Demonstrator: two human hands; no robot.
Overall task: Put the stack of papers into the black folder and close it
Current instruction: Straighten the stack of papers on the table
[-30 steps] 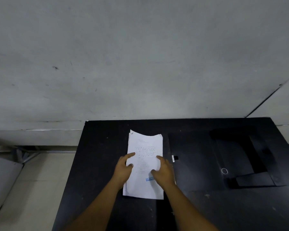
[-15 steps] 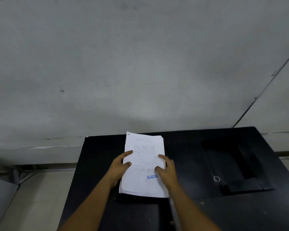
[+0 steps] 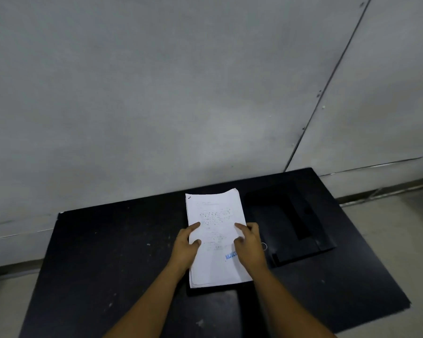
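Nearest the camera, two bare forearms reach forward over the matte black rectangular tabletop point(image 3: 103, 259). The left hand point(image 3: 185, 250) and the right hand point(image 3: 249, 247) each clamp one long edge of the white printed stack of papers point(image 3: 214, 230), thumbs lying on the top sheet and the other fingers curled underneath, so both hands are closed on the stack. A blue stamp point(image 3: 230, 255) shows just inside the right thumb.

Compared with a second ago, the stack has come off the table: then it lay flat under both palms, now its near end hangs above a dark shadow and the whole bundle has swung toward the right. That suggests the pick-up is done and the carry toward the folder has begun; insertion and closing remain.

Just beyond the right hand's knuckles lies the open black plastic folder point(image 3: 291, 223), flap spread, with a small metal ring point(image 3: 264, 246) beside those fingers.

The tabletop is dusty, with pale specks. Farther off stands a grey panelled wall point(image 3: 181, 93), with pale floor point(image 3: 401, 228) to the right.
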